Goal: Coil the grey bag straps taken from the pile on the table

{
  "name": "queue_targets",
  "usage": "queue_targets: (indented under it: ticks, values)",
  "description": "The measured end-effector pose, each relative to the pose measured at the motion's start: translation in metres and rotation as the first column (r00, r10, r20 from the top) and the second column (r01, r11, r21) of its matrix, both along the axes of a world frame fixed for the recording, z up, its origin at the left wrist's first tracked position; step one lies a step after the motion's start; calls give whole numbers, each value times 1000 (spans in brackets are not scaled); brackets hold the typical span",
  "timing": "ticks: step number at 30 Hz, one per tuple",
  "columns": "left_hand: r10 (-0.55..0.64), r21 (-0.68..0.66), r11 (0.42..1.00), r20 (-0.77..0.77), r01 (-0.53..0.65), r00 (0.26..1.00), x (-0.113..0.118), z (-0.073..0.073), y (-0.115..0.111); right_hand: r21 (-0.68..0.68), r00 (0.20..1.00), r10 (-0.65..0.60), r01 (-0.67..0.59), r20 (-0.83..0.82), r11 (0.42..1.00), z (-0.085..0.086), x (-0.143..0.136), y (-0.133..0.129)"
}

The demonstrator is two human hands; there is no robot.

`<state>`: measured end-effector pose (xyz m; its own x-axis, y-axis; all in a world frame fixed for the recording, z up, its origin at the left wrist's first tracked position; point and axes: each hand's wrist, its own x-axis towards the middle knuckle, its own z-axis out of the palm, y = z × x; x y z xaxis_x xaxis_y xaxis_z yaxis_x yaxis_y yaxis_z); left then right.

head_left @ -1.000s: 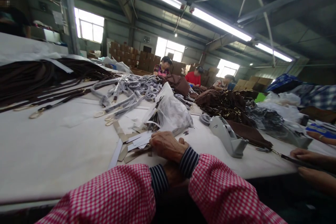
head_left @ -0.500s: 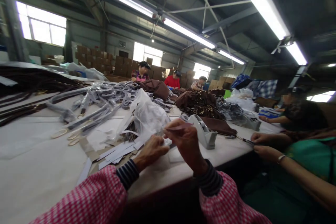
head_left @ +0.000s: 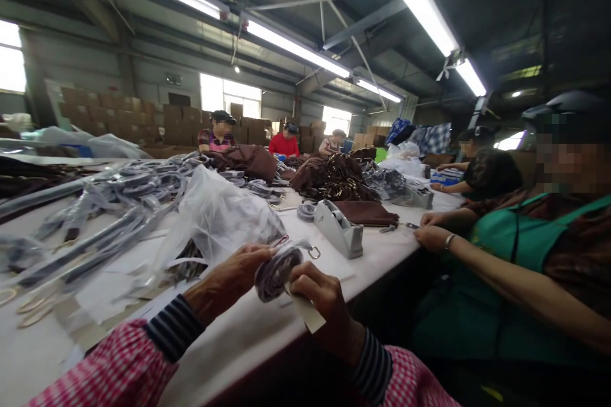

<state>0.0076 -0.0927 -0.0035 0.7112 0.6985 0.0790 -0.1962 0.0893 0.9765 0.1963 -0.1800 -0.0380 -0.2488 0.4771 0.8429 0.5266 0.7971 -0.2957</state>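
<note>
A coiled strap [head_left: 275, 275] in greyish clear plastic is held above the table edge. My left hand [head_left: 231, 280] pinches it from the left, fingers closed along its upper side. From the coil's top right a metal ring [head_left: 314, 253] sticks out. My right hand [head_left: 329, 302] is closed on a small cream card strip [head_left: 309, 313] that hangs tilted below its fingers. Its fingertips are at the coil's right side; whether they also grip the coil I cannot tell. Just beyond, a grey tape dispenser [head_left: 338, 229] stands on the white table [head_left: 238, 337].
Plastic-wrapped straps [head_left: 138, 184] heap up on the left, beside a white plastic bag [head_left: 224, 210]. Brown straps with metal fittings [head_left: 329, 178] pile up farther back. At my right, a co-worker in a green apron [head_left: 506, 254] has both hands at the table edge.
The view has turned right. My right hand has come down with the card strip, which was raised before. The coiled strap, formerly mostly hidden, now shows between my hands.
</note>
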Motion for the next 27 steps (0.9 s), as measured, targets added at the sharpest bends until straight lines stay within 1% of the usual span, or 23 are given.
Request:
queue_targets:
  ticks: [3,6,8,10,13,15,16,17,18,19,20,21,22,23,24,25,27]
  values:
    - [-18,-21,1000,24,19,1000,2,-6,2,39,995,-58,55,83,998,0,2,7]
    - [-9,-47,999,5,9,1000,5,-10,1,112,986,-109,94,130,989,-1,3,15]
    - [4,-25,1000,-22,-4,1000,6,-9,-2,191,974,-168,137,155,972,-3,4,19]
    - [27,41,999,-56,-25,998,6,-7,-5,229,961,-210,166,181,959,-6,7,18]
    - [99,134,988,-139,-80,985,7,-5,-9,174,950,-211,173,230,969,-13,13,10]
    - [182,215,968,-234,-132,955,7,-7,-9,120,948,-193,167,253,979,-18,16,3]
    - [236,311,939,-276,-146,932,7,-10,-10,104,950,-193,172,245,980,-21,17,0]
    - [295,441,886,-297,-144,908,8,-13,-10,89,956,-197,181,220,979,-25,18,-2]
    - [353,583,803,-295,-125,888,8,-17,-11,65,963,-196,187,185,980,-28,18,-3]
    - [400,711,697,-275,-95,874,8,-22,-13,33,971,-189,187,143,982,-31,18,-3]
    - [430,808,587,-253,-56,867,9,-26,-15,-17,979,-172,175,107,984,-33,18,-3]
    - [446,867,498,-245,-12,861,10,-31,-17,-85,986,-143,151,88,985,-34,18,-3]
    - [458,897,440,-251,28,853,11,-35,-19,-163,991,-105,118,85,979,-35,18,-3]
    - [465,912,404,-266,65,845,11,-39,-22,-244,993,-67,88,94,966,-34,19,-3]
    - [468,920,381,-280,95,838,12,-43,-23,-319,994,-35,68,107,945,-32,20,-3]
    - [469,923,369,-288,111,835,12,-45,-24,-382,993,-11,55,114,922,-29,21,-2]
    - [471,922,373,-281,101,836,12,-50,-25,-469,996,9,35,92,882,-22,23,0]
